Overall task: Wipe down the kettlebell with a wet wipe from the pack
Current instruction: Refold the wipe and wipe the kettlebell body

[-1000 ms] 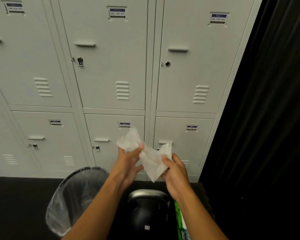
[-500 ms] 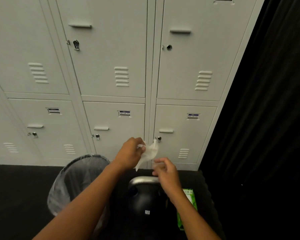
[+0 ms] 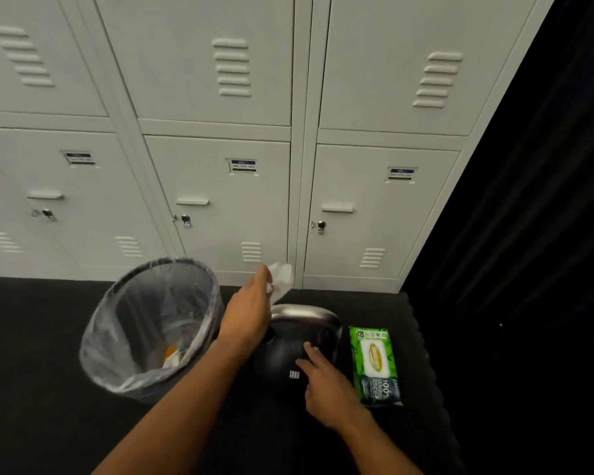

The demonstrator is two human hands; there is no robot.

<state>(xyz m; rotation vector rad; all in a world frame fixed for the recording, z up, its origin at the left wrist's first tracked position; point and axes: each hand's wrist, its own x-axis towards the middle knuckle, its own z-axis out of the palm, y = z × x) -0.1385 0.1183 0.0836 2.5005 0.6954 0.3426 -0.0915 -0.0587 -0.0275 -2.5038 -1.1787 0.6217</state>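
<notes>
A black kettlebell [image 3: 288, 354] with a steel handle stands on the dark floor in front of the lockers. My left hand [image 3: 249, 308] hovers over its handle and pinches a crumpled white wet wipe [image 3: 282, 277]. My right hand [image 3: 324, 383] is lower, fingers spread, with its fingertips on the kettlebell's right side; it holds nothing. The green wet wipe pack [image 3: 374, 366] lies flat on the floor just right of the kettlebell.
A mesh waste bin [image 3: 151, 323] lined with a clear bag stands left of the kettlebell, rubbish at its bottom. Grey lockers [image 3: 220, 200] fill the wall behind. A black curtain [image 3: 528, 200] hangs on the right.
My right hand has let go of the wipe and dropped onto the kettlebell. My left hand keeps the wipe, now bunched, and has come down above the handle. The view has tilted down.
</notes>
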